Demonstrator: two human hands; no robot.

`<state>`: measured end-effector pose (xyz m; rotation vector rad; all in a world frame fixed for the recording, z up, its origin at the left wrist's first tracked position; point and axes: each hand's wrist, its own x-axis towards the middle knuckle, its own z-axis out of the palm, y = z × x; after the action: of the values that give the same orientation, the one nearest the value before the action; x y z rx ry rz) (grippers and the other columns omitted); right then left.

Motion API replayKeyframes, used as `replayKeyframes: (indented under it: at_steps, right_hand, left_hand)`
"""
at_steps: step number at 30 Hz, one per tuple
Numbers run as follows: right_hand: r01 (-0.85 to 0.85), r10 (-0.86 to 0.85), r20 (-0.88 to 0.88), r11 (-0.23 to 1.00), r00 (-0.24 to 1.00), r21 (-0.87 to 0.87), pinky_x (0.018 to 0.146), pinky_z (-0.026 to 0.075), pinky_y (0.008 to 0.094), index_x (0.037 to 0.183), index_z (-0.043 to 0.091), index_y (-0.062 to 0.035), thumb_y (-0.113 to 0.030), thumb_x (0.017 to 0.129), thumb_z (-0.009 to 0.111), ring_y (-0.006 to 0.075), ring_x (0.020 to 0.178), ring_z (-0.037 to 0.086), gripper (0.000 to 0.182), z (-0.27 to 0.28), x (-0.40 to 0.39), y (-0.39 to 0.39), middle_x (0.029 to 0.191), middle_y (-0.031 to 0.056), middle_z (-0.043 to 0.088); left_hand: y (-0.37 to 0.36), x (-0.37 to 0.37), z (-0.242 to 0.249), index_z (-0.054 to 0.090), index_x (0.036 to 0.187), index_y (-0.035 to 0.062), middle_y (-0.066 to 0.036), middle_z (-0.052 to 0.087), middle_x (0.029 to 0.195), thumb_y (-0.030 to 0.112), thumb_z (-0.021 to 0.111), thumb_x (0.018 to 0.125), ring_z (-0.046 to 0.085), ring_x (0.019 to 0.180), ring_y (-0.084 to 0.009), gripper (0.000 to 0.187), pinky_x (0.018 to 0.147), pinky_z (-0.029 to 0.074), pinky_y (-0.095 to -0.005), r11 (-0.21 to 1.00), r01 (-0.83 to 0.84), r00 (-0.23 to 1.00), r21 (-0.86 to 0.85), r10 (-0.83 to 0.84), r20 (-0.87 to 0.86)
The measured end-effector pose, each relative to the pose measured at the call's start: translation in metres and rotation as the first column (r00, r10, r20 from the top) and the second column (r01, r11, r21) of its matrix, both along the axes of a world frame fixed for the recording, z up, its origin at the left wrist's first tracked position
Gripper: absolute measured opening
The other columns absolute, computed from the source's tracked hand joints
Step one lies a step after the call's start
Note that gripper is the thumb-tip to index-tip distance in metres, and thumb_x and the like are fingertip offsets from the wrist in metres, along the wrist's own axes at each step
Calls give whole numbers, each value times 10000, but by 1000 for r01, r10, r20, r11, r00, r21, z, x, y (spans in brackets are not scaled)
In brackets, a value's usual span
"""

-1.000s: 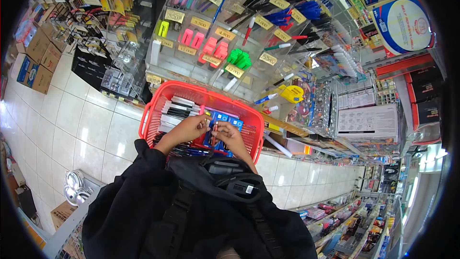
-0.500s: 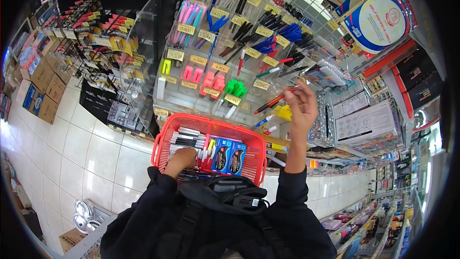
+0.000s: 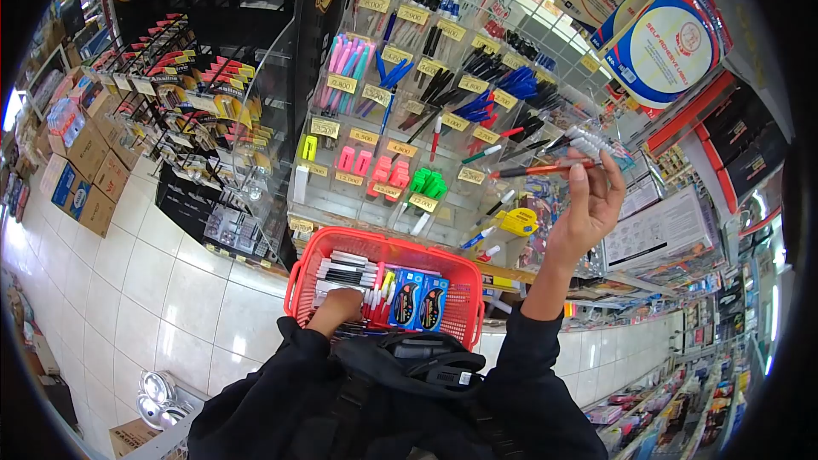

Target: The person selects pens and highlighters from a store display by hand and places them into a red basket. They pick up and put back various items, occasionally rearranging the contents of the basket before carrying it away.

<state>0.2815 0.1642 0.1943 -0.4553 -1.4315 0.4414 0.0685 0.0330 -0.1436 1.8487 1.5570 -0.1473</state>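
Note:
Raised at the right of the pen rack (image 3: 392, 140), my right hand (image 3: 588, 209) pinches a red and black pen (image 3: 541, 170) that lies nearly level, its dark end pointing left. My left hand (image 3: 342, 307) is inside the red basket (image 3: 460, 268), over the pens at its left side; its fingers point down and what they hold, if anything, is hidden. Beside that hand lie black and white markers (image 3: 345, 275), a few yellow and red ones, and two blue packs (image 3: 417, 300) with black ovals.
Green highlighters (image 3: 428, 181) and pink ones (image 3: 390, 175) stand in the lower rack pockets. Battery packs (image 3: 204, 102) hang at the left. Label packs (image 3: 665, 51) hang at the upper right. Cardboard boxes (image 3: 89, 170) are stacked on the left floor.
My right hand has moved right with the pen, which has turned closer to level. The basket and my left hand appear slightly lower and farther right as the view shifts.

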Motion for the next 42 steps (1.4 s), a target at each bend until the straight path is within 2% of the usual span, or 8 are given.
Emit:
replayKeyframes:
  at_steps: [7, 15, 23, 28, 32, 35, 38, 42]
  right_hand:
    - [-122, 124, -62, 992, 990, 40, 808, 539, 281, 1197, 536, 22, 10, 888, 639, 179, 928, 650, 326, 41, -55, 51, 1017, 141, 653]
    - [-173, 174, 76, 985, 982, -20, 745, 513, 239, 1053, 631, 24, -88, 883, 674, 110, 845, 655, 208, 55, -159, 134, 915, 83, 688]
    - [92, -109, 499, 994, 860, 59, 732, 512, 386, 1052, 670, -74, -210, 867, 621, 320, 822, 684, 235, 23, -246, 176, 872, 155, 708]
    - [214, -181, 633, 977, 753, 25, 788, 503, 443, 1093, 691, -109, -177, 842, 589, 352, 836, 664, 280, 5, -259, 187, 876, 176, 699]
    - [158, -288, 754, 957, 591, 242, 800, 496, 438, 1249, 612, -88, -94, 823, 556, 382, 865, 649, 430, -7, -252, 193, 990, 195, 683]
    - [40, -260, 611, 936, 748, 350, 853, 466, 451, 1241, 609, -82, -62, 815, 533, 376, 969, 616, 433, -10, -246, 184, 1099, 177, 656]
    - [22, -339, 677, 902, 654, 431, 909, 423, 465, 1174, 631, -66, -72, 835, 536, 341, 1056, 580, 352, -18, -232, 187, 1153, 141, 639]
    - [-6, -194, 733, 965, 652, 262, 904, 382, 427, 1035, 658, -65, -116, 860, 571, 292, 1059, 571, 202, -25, -212, 155, 1119, 99, 644]
  left_hand:
    - [4, -1, 8, 685, 1009, 26, -176, 680, 1061, 308, 795, 694, 653, 1002, -335, 436, 829, 531, -425, 994, 32, 999, -105, -34, -19]
    - [2, -1, -30, 703, 916, 16, -193, 678, 961, 303, 772, 678, 656, 912, -363, 378, 789, 526, -441, 998, 70, 997, 4, -70, 10]
    - [2, -3, -21, 699, 937, 20, -189, 680, 961, 287, 784, 676, 659, 910, -361, 383, 777, 523, -443, 999, 48, 997, -17, -47, 56]
    - [2, -3, -25, 699, 935, 23, -187, 683, 944, 275, 782, 675, 659, 906, -361, 372, 770, 523, -445, 997, 69, 996, 19, -69, 58]
    - [3, -2, -29, 699, 929, 18, -188, 685, 940, 248, 780, 675, 659, 903, -362, 352, 767, 523, -448, 998, 53, 997, 20, -54, 47]
    - [-1, 0, -21, 694, 922, 7, -196, 685, 946, 200, 756, 675, 664, 906, -360, 319, 763, 531, -444, 999, 30, 998, 30, -32, 59]
    - [0, 1, -4, 688, 934, -5, -207, 684, 977, 126, 700, 684, 668, 933, -354, 283, 771, 540, -441, 997, 72, 997, 2, -72, 40]
    - [1, 5, -6, 696, 946, -5, -194, 686, 991, 134, 683, 710, 668, 930, -355, 274, 775, 540, -439, 996, 85, 996, -5, -85, 26]
